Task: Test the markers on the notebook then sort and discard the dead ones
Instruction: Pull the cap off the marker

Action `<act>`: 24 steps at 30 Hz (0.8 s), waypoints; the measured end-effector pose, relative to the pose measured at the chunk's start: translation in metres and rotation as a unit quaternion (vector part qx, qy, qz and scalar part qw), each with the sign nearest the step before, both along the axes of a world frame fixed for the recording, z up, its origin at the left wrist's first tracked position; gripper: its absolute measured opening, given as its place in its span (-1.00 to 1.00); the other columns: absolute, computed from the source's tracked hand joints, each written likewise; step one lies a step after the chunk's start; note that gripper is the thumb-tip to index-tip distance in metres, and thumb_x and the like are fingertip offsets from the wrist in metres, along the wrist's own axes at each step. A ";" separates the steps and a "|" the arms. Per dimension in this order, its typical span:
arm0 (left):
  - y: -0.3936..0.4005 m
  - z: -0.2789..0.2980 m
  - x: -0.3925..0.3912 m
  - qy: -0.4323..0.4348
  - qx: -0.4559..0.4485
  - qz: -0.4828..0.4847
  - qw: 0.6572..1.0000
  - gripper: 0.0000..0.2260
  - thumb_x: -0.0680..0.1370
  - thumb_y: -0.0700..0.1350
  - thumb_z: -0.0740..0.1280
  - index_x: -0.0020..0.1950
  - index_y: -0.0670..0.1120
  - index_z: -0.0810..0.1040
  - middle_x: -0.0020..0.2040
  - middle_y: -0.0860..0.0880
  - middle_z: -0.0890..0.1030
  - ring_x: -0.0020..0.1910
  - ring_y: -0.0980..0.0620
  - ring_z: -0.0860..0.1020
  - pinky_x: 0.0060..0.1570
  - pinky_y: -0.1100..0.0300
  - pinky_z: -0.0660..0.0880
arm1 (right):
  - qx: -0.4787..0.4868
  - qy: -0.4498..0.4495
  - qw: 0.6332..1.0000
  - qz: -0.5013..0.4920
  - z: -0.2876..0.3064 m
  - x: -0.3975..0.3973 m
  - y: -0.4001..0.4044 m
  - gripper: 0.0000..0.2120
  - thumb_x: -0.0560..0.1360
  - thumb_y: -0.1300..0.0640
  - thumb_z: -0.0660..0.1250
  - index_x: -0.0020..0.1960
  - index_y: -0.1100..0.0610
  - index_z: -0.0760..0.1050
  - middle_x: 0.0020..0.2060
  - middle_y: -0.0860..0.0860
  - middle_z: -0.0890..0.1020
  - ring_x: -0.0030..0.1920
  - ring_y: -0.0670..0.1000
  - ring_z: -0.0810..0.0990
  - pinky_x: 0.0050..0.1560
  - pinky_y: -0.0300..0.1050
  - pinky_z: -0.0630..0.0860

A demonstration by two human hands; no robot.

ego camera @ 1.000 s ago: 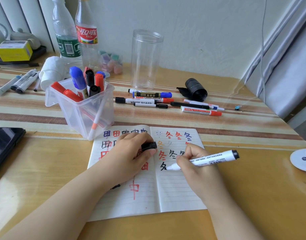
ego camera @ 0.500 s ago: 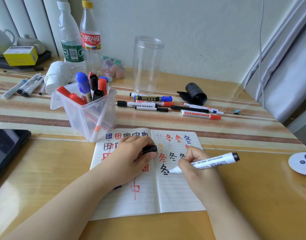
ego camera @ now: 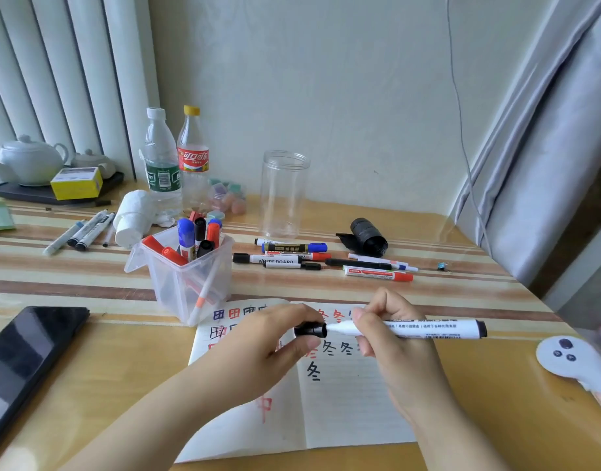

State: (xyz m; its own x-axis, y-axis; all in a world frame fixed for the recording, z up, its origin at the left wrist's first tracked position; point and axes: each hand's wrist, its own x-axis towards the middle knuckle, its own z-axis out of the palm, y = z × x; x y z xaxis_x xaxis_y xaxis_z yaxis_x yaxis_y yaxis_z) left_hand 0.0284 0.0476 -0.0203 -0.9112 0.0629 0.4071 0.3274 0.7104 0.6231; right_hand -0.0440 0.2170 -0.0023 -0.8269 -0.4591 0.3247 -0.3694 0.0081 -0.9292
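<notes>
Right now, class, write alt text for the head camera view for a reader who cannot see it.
Over an open notebook on a desk, the left hand brings a black cap to the tip of a white marker gripped by the right hand. Behind stand a clear tub of markers and an empty jar.

Home room, teapot (ego camera: 28,161) on tray, curtain (ego camera: 543,171), drink bottles (ego camera: 176,164)

Back of bench: white ceramic teapot (ego camera: 30,161), yellow cardboard box (ego camera: 76,182), two clear plastic bottles (ego camera: 161,164), empty clear plastic jar (ego camera: 284,193); black tablet (ego camera: 23,358) front left.
</notes>
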 end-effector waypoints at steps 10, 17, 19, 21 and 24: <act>0.008 0.011 0.016 0.016 -0.019 -0.007 1.000 -0.95 0.53 0.10 0.16 -0.07 0.24 0.40 -0.27 0.25 0.48 -0.24 0.22 0.48 -0.24 0.41 0.35 | 0.001 -0.033 0.999 0.022 0.003 0.009 -0.006 -0.72 0.22 -0.11 0.32 -0.45 0.03 0.30 -0.59 -0.09 0.27 -0.50 -0.05 0.19 -0.40 -0.14 0.19; 0.008 0.018 0.026 0.074 -0.033 -0.014 0.997 -0.85 0.55 0.03 0.13 -0.06 0.03 0.45 -0.32 0.28 0.38 -0.31 0.31 0.39 -0.30 0.49 0.26 | -0.068 -0.087 0.990 0.087 0.004 0.017 -0.024 -0.74 0.23 0.00 0.30 -0.47 -0.01 0.21 -0.56 -0.08 0.25 -0.51 -0.07 0.21 -0.44 -0.22 0.20; 0.006 0.018 0.028 0.083 -0.037 -0.003 0.996 -0.87 0.55 0.01 0.13 -0.07 0.03 0.44 -0.32 0.29 0.37 -0.33 0.33 0.38 -0.32 0.50 0.26 | -0.081 -0.101 0.986 0.103 0.004 0.019 -0.030 -0.73 0.24 0.02 0.30 -0.45 0.00 0.19 -0.54 -0.06 0.23 -0.49 -0.06 0.19 -0.41 -0.16 0.14; 0.001 0.016 0.030 0.083 -0.040 0.011 0.996 -0.81 0.56 0.00 0.15 -0.03 -0.06 0.50 -0.32 0.26 0.39 -0.34 0.30 0.39 -0.32 0.48 0.27 | -0.086 -0.110 0.984 0.107 0.004 0.020 -0.037 -0.71 0.26 0.04 0.31 -0.44 0.01 0.19 -0.54 -0.05 0.20 -0.47 -0.04 0.15 -0.38 -0.07 0.09; -0.011 0.016 0.034 0.089 -0.036 0.049 0.994 -0.78 0.53 0.03 0.17 -0.03 -0.08 0.51 -0.35 0.23 0.42 -0.36 0.24 0.40 -0.35 0.46 0.28 | -0.059 -0.126 0.985 0.100 0.002 0.021 -0.054 -0.70 0.35 0.11 0.31 -0.46 0.02 0.24 -0.57 -0.07 0.25 -0.51 -0.07 0.20 -0.39 -0.13 0.16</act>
State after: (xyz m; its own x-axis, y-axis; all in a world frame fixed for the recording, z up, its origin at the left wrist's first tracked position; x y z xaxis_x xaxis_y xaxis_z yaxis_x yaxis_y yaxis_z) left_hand 0.0623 0.0362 -0.0043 -0.8286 0.0124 0.5597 0.3544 0.7855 0.5073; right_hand -0.0225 0.1634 0.0002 -0.7849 -0.5925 0.1813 -0.1090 -0.1559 -0.9817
